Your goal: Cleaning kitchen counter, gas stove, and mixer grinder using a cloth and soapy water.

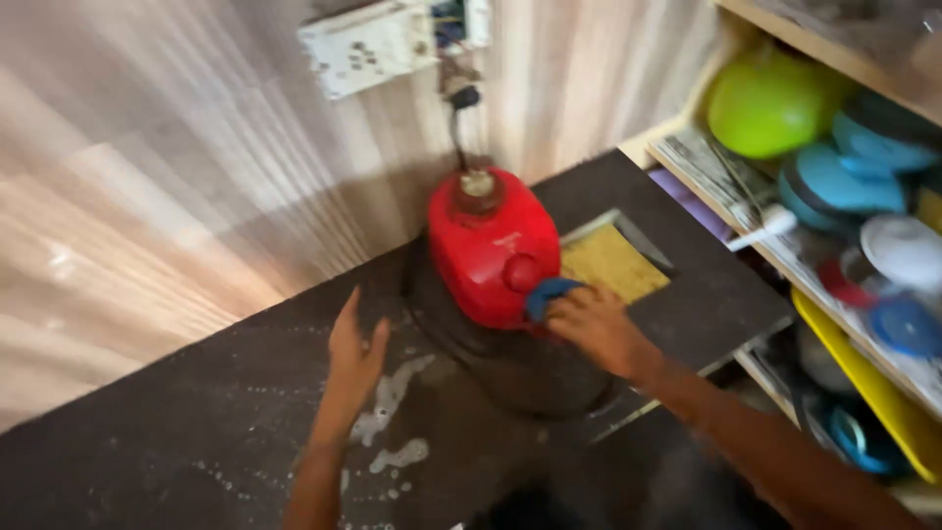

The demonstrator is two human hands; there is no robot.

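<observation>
A red mixer-grinder base (486, 240) with a round red knob stands on a dark counter (177, 432), its black cord running up to a wall socket board (368, 44). My right hand (594, 329) presses a blue cloth (549, 294) against the machine's lower front, just below the knob. My left hand (355, 353) rests flat with fingers spread on the wet counter to the left of the machine, holding nothing.
Soapy water patches (392, 402) lie on the counter near my left hand. A yellow pad (613, 263) lies behind the machine. Open shelves (746, 186) at right hold a green bowl (770, 103), blue lids and other containers.
</observation>
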